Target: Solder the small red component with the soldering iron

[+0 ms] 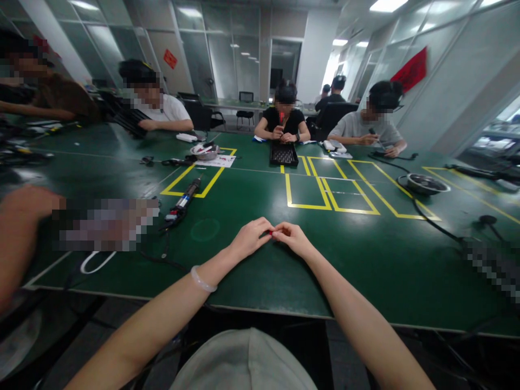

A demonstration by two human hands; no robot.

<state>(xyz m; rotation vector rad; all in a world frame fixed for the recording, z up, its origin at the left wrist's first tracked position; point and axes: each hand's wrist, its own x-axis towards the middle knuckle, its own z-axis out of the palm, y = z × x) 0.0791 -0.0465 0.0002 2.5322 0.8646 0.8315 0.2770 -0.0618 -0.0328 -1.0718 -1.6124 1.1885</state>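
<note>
Table: the wide dark green work table with yellow taped rectangles [252, 189] runs out in front of you, and your hands sit over its near edge, at the middle.
Other people: four co-workers sit along the far side and the left, well apart from your hands; a blurred forearm comes in at your left.
Electric screwdriver: the black and blue corded electric screwdriver [184, 201] lies to your left and ahead, long axis pointing away from you and slightly right, nearer your left hand than your right.
Left hand: your left hand [251, 236], with a pale bangle at the wrist, is pinched at the fingertips on the small red piece.
Right hand: your right hand [293, 238] meets it from the other side, fingertips closed on the same piece.
Small red piece: the tiny red object [271, 233] sits exactly between both sets of fingertips, just above the table; only a sliver shows, so you cannot tell its long axis or what it is.
</note>
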